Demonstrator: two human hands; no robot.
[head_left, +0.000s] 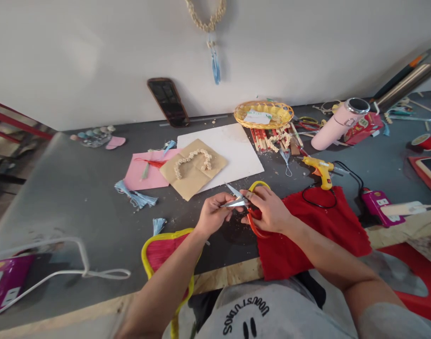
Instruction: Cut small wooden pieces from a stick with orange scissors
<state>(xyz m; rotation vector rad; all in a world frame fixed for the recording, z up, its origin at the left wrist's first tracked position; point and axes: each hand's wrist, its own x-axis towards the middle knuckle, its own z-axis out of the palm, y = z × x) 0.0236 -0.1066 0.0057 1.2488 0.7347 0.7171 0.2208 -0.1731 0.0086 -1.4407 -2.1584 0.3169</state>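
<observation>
My right hand (270, 209) is closed around the handles of a pair of scissors (248, 207) with one yellow and one red-orange loop. The steel blades stand apart and point left. My left hand (213, 214) pinches something small at the blades; I cannot make out what it is. Both hands hover over the dark table (81, 202), just left of a red cloth (317, 235). Under my left forearm lies a red heart-shaped pad (162, 249) with a yellow rim.
A brown paper with a shell arc (194, 162), a pink sheet (144, 172) and a white board (232, 150) lie behind the hands. A yellow glue gun (321, 169), a wicker basket (264, 114), a pink bottle (337, 125) and blue tassels (137, 197) stand around.
</observation>
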